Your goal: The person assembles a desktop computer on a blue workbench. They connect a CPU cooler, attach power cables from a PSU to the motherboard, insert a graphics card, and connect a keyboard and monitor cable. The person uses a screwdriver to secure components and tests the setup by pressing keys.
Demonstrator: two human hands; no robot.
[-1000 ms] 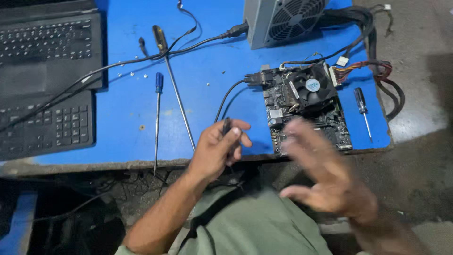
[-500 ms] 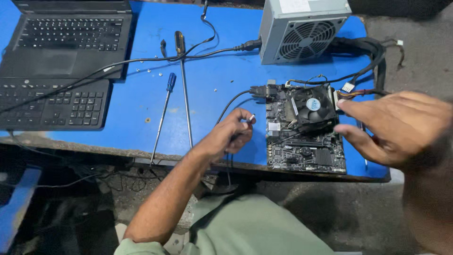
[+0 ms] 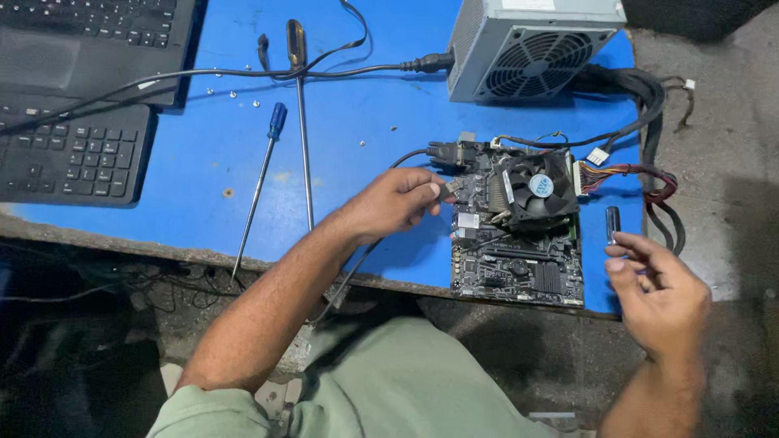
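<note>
Two hands are busy at the near edge of the blue table [image 3: 365, 105]. The right hand [image 3: 661, 300] is closest to the person. Its fingers are loosely curled and half open, and the thumb and first finger seem to pinch the bottom of a small dark screwdriver [image 3: 613, 225], but I cannot tell if it is really lifted. If that pinch is weak, the tool could roll off the edge just below it and fall on the floor.

A bit farther in, the left hand [image 3: 398, 203] is closed around a small plug [image 3: 445, 191] on a black cable [image 3: 357, 259]. The plug sits right at the left side of the motherboard [image 3: 519, 268], touching it or almost touching it. If the hand pushes it in crooked, the little pins could bend. The cable hangs down from this hand over the table edge, so a knee could snag it and tug the board.

Just right of the pinched plug is the cooler fan [image 3: 535, 191], on top of the board. A slipping finger could bump it.

Left of the left hand lie two long screwdrivers [image 3: 302, 122]; one sticks out past the edge and could be knocked off. Past the board stands the grey power supply [image 3: 527, 49], with thick wires [image 3: 649, 105] looping near the right hand. Far left sits a laptop [image 3: 73, 89].
</note>
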